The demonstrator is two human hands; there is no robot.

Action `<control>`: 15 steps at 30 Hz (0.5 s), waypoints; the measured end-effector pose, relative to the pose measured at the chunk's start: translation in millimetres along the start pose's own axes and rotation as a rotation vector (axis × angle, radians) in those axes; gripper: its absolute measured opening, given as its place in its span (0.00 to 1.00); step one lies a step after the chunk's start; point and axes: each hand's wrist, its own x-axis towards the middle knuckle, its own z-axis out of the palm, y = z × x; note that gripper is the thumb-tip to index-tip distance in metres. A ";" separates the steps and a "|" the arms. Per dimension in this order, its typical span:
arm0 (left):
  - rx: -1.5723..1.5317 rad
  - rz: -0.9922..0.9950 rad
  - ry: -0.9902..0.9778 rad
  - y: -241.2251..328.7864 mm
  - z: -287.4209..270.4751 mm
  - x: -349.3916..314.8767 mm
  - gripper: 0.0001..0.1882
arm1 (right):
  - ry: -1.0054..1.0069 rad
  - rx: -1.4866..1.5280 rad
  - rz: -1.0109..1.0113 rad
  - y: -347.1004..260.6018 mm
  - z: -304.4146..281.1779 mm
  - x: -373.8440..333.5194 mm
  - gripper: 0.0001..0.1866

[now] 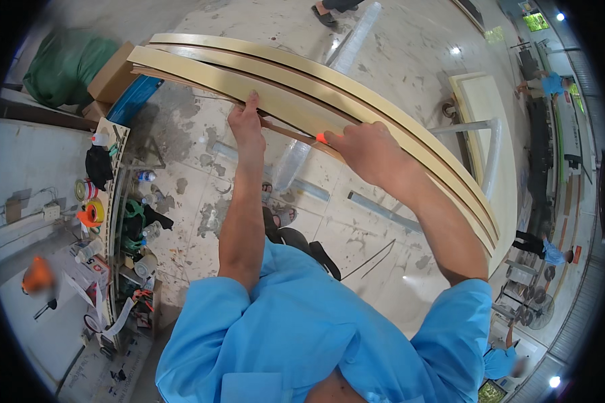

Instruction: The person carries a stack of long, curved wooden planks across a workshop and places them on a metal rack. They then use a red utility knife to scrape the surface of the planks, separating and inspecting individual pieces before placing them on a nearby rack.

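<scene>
1. A stack of long cream boards [302, 87] is being held out in front of the person, its long axis running from the upper left to the lower right, bowed by the lens.
2. The left hand [247, 127] is being pressed flat on the near edge of the stack, fingers stretched out and holding nothing.
3. The right hand [364, 149] is being closed around a small orange-tipped tool [320, 138], whose tip is being laid against the same near edge, just right of the left hand.
4. The boards are lying directly ahead of both hands; the right hand is being kept nearer the stack's middle.
5. At far left a cluttered narrow cart [111, 221] is being seen, with tape rolls [91, 211] in orange and yellow and a small white bottle [101, 138].
6. A brown cardboard box [111, 74] and a green sack [64, 64] are lying at upper left.
</scene>
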 end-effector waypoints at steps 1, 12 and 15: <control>0.035 -0.007 0.018 5.0 2.4 -1.3 0.13 | -0.008 0.006 0.013 -1.4 -5.1 -4.5 0.21; -0.018 -0.054 0.150 15.6 -18.6 24.9 0.13 | -0.082 -0.032 0.083 -16.0 -0.8 11.8 0.22; 0.024 -0.071 0.219 14.1 -47.8 45.8 0.10 | -0.248 -0.081 0.110 -12.4 15.8 5.3 0.19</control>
